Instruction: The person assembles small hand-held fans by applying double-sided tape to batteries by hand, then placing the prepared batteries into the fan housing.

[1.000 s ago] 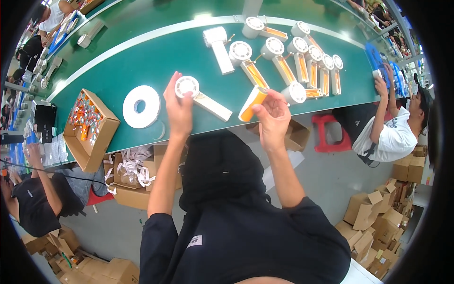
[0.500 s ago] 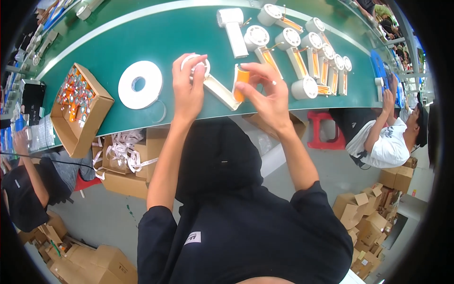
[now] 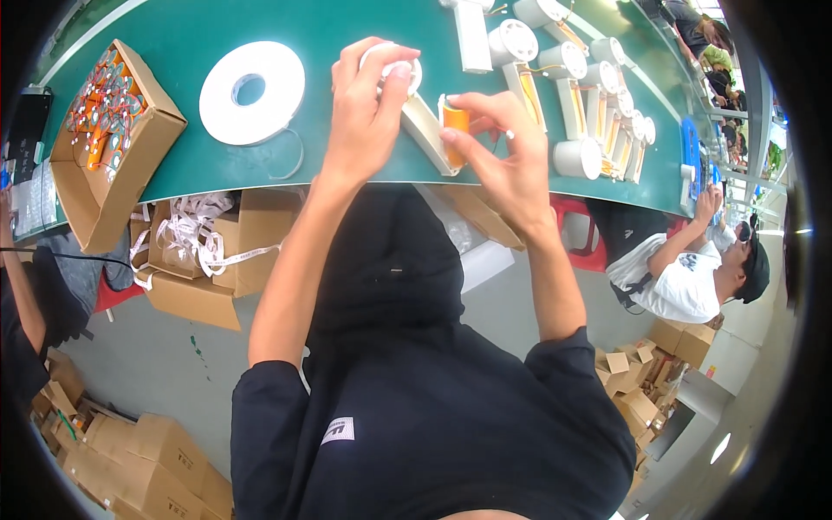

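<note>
Orange and cream, a small handheld fan unit (image 3: 433, 130) sits at the near edge of the green belt (image 3: 208, 26), and both hands are on it. Left hand (image 3: 368, 113) curls over the round white head of the unit, fingers closed around it from above. Right hand (image 3: 507, 160) pinches the orange battery piece (image 3: 456, 132) between thumb and fingertips, right against the cream handle; whether the piece is seated in the handle or just touching it, I cannot tell. Just left of the fan unit lies a big white tape roll (image 3: 253, 91), flat on the belt, a loose curl of strip beside it. Further left of the unit, an open cardboard box (image 3: 108, 152) holds small orange parts. Right of the unit and beyond it, a row of finished white fans (image 3: 589, 95) lies along the belt. Below the belt edge, left of the unit, a carton (image 3: 217, 251) overflows with white strips. Far right, a co-worker (image 3: 693, 269) in a white shirt reaches to the belt.
</note>
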Action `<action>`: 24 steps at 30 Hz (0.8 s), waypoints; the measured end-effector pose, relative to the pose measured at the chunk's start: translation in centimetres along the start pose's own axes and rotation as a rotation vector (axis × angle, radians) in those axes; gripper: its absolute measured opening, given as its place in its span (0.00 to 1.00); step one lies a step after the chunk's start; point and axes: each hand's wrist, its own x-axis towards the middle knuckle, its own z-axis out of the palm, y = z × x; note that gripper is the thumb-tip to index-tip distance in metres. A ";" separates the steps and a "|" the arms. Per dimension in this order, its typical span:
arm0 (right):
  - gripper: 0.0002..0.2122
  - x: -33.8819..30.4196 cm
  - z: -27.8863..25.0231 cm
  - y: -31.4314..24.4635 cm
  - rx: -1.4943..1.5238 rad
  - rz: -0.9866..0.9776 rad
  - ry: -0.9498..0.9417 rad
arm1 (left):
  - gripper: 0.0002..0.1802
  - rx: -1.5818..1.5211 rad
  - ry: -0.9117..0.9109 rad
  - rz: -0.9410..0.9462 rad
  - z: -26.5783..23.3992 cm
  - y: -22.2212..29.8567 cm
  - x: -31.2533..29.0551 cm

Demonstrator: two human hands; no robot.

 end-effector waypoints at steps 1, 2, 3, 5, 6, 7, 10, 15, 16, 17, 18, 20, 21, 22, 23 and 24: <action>0.15 0.0 0.0 0.0 -0.031 -0.002 -0.011 | 0.12 -0.001 0.002 -0.003 0.0 -0.2 0.0; 0.15 0.0 0.1 0.0 -0.032 -0.001 -0.013 | 0.12 0.012 0.002 0.016 0.0 -0.3 0.0; 0.15 0.0 0.2 0.0 -0.029 0.001 -0.024 | 0.12 0.025 0.003 0.036 0.0 -0.4 0.0; 0.14 0.0 0.4 0.1 -0.026 0.002 -0.037 | 0.12 0.017 0.002 0.027 -0.1 -0.2 0.0; 0.14 -0.1 0.5 0.2 -0.043 -0.019 -0.051 | 0.12 0.009 0.000 0.020 -0.1 -0.2 0.0; 0.14 -0.1 0.6 0.2 -0.059 -0.039 -0.065 | 0.12 0.010 0.001 0.019 -0.1 -0.1 -0.1; 0.14 0.3 0.5 0.2 -0.107 -0.052 -0.095 | 0.12 0.030 -0.010 0.022 0.0 -0.4 -0.1; 0.13 0.2 0.7 0.3 -0.121 -0.023 -0.145 | 0.11 0.036 0.004 0.040 0.0 -0.6 -0.1; 0.12 0.1 0.7 0.3 -0.131 -0.005 -0.153 | 0.11 0.037 0.004 0.039 0.0 -0.6 -0.1; 0.12 0.2 0.8 0.2 -0.130 -0.004 -0.153 | 0.11 0.033 0.002 0.038 0.1 -0.6 -0.1; 0.12 0.3 0.7 0.0 -0.154 0.001 -0.164 | 0.11 0.028 0.001 0.038 0.1 -0.6 -0.1; 0.12 0.5 0.8 -0.2 -0.177 0.006 -0.176 | 0.11 0.034 0.005 0.043 0.1 -0.6 -0.1; 0.12 0.7 0.8 -0.3 -0.176 0.020 -0.182 | 0.11 0.039 0.011 0.049 0.1 -0.6 0.0; 0.12 0.8 0.9 -0.3 -0.176 0.034 -0.187 | 0.11 0.040 0.011 0.048 0.1 -0.6 0.0; 0.12 0.9 1.0 -0.3 -0.176 0.035 -0.186 | 0.11 0.002 0.017 0.025 0.2 -0.6 -0.1; 0.12 0.9 1.0 -0.2 -0.148 0.049 -0.178 | 0.11 -0.035 0.022 0.001 0.2 -0.6 -0.1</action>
